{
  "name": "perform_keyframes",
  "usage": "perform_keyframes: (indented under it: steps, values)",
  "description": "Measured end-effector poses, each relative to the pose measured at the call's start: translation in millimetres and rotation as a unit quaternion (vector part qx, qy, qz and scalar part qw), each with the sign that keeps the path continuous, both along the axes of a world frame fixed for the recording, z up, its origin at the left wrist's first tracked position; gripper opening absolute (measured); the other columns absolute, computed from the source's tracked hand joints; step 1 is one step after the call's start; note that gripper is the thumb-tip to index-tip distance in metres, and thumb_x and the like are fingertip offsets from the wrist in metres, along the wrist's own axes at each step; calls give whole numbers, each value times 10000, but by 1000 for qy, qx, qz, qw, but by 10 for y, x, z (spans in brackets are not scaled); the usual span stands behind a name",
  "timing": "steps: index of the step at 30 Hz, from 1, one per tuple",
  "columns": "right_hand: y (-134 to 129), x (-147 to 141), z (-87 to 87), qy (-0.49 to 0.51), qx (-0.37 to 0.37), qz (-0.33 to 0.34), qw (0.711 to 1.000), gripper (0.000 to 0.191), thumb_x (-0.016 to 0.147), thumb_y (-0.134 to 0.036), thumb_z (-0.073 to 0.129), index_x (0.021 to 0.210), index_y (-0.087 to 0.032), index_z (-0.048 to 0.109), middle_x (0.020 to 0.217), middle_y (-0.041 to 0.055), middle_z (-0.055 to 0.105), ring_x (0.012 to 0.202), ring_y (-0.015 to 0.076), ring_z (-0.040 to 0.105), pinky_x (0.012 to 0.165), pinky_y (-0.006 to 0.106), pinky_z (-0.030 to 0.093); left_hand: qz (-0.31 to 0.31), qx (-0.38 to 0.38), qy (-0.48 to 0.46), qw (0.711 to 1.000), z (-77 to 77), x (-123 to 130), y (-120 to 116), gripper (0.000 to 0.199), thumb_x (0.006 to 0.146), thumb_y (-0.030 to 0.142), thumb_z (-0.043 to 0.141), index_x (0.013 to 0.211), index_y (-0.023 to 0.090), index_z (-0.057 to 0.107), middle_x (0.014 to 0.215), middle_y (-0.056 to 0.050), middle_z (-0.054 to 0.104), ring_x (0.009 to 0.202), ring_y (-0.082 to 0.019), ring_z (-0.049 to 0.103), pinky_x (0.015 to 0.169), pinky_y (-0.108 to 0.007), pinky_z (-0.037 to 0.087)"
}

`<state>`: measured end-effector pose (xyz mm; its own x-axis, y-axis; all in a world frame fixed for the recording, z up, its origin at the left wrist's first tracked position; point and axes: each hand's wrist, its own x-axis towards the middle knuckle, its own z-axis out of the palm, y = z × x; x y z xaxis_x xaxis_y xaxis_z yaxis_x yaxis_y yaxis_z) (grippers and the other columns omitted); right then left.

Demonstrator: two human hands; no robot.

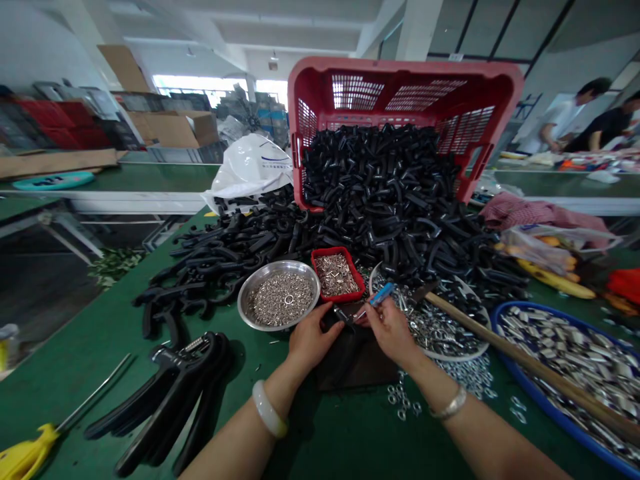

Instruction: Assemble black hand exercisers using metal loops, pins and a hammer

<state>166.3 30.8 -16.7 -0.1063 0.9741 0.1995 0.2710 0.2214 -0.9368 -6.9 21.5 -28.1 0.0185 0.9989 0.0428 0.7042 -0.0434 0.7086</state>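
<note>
Black part (345,315) (mostly hidden, hard to make out) grasped by left hand (313,337) and right hand (393,330).

**Fig. 1. Factory assembly workshop**

Long green-topped workbenches (65,357) ran through a large hall with concrete pillars (419,27). A tilted red plastic crate (400,70) stood against a heap of black moulded parts (380,193). Cardboard cartons (173,130) stood beyond, and two workers (560,120) occupied a far bench.
</note>
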Motion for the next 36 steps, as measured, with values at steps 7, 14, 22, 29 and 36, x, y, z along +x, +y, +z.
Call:
perform_keyframes:
  steps: [7, 14, 22, 29, 36]
  values:
    - [15, -23, -16, 21, 0, -19, 1000, 245, 816, -433, 430, 910, -215, 370, 829, 85, 627, 654, 201, 646, 580, 346, 556, 9, -13, -3, 1000, 4, 1, -5, 552, 708, 487, 516, 1192, 224, 491, 934, -32, 621, 720, -143, 544, 611, -244, 411]
    - [-4, -68, -72, 0, 32, -56, 998, 215, 811, -426, 439, 861, -228, 372, 744, 65, 614, 625, 217, 640, 589, 377, 550, 14, -10, -4, 1000, -1, 11, -11, 523, 724, 475, 508, 1185, 228, 497, 910, -26, 624, 687, -130, 532, 593, -231, 397]
    - [50, -67, 34, 134, -122, 5, 983, 315, 745, -454, 518, 863, -209, 359, 708, 2, 631, 577, 147, 638, 545, 292, 531, 19, 3, -21, 1000, -55, 28, 10, 495, 736, 440, 510, 1176, 213, 505, 901, -36, 625, 692, -134, 533, 609, -237, 407]
    - [-108, -133, 44, 118, -181, 77, 973, 313, 748, -429, 529, 886, -195, 374, 710, 0, 624, 592, 138, 644, 483, 225, 510, 11, 3, -21, 1000, -51, 7, 9, 492, 744, 454, 488, 1175, 218, 505, 862, -30, 627, 658, -128, 533, 573, -231, 389]
    - [-77, -90, -35, 91, -53, -67, 992, 352, 750, -470, 513, 914, -192, 370, 783, 39, 610, 655, 175, 642, 448, 271, 546, 5, 1, -31, 1000, -37, -11, 4, 505, 740, 454, 493, 1189, 222, 490, 924, -35, 630, 692, -138, 548, 588, -233, 404]
